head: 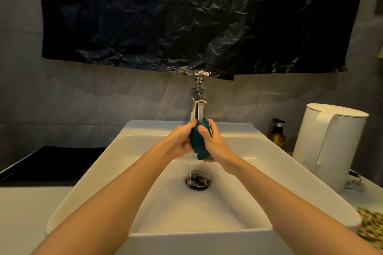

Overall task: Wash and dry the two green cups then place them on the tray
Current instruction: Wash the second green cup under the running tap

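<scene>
With the left hand point(181, 141) and the right hand point(213, 144), gripping one green cup point(198, 147) from its two sides, fingers curled round it, right thumb on the near face. Reaching over the near rim of the sink point(196, 238). At the near right edge, a patterned cloth point(371, 225), probably for the drying. Further in, the drain point(198, 180), directly under the cup. At the left on the worktop point(24, 213), a dark flat thing point(51, 163), maybe the tray; cannot tell. Held between the palms on the middle line, so equally near to both hands. Long axis close to upright, upper end leaning a little to the far right, into the water from the tap point(198, 105) just behind. Cannot tell which end is the mouth. Judged as the washing step, with drying not yet done and the second cup not in view.
</scene>
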`<state>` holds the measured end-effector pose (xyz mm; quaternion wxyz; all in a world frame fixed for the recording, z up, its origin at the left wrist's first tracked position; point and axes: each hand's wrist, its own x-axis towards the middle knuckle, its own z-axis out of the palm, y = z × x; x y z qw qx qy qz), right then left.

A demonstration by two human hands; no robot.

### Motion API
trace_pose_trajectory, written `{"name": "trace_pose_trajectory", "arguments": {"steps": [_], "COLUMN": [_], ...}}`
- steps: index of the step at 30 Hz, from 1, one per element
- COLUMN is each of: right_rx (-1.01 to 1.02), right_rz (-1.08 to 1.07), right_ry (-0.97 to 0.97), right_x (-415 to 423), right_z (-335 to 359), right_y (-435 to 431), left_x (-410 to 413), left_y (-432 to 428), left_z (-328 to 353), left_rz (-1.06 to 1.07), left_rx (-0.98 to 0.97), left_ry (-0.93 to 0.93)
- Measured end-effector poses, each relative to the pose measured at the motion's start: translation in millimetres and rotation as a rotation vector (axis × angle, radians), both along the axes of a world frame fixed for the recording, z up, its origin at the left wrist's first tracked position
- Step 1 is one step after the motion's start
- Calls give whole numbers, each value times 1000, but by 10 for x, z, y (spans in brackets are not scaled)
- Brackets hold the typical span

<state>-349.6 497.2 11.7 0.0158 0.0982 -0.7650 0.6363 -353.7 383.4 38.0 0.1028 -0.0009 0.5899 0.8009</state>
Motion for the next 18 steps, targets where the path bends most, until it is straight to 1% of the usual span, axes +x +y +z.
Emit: {"name": "trace_pose_trajectory", "arguments": {"steps": [2,5,8,10,12,15,18], "right_rx": [42,10,-114,-158,-194,-227,-122], "right_rz": [15,-19,-47,-33,-21,-30,55], "right_ry": [58,39,-159,-288,-324,-328,-191], "right_x": [-7,-16,-44,-102,-207,-51,-20], "right_z": [-28,-12,15,-12,-58,11,-4], "right_y": [-21,-18,-70,-130,-155,-119,-53], "left_x": [30,28,26,0,10,4,30], "left_y": [-10,31,125,194,239,247,168], "left_z": [14,2,-4,-54,-105,-111,-31], "left_rz": [20,44,121,168,192,223,285], "left_rx": [60,18,-30,-168,-268,-266,-171], "left_ry": [-49,-12,74,141,184,176,93]}}
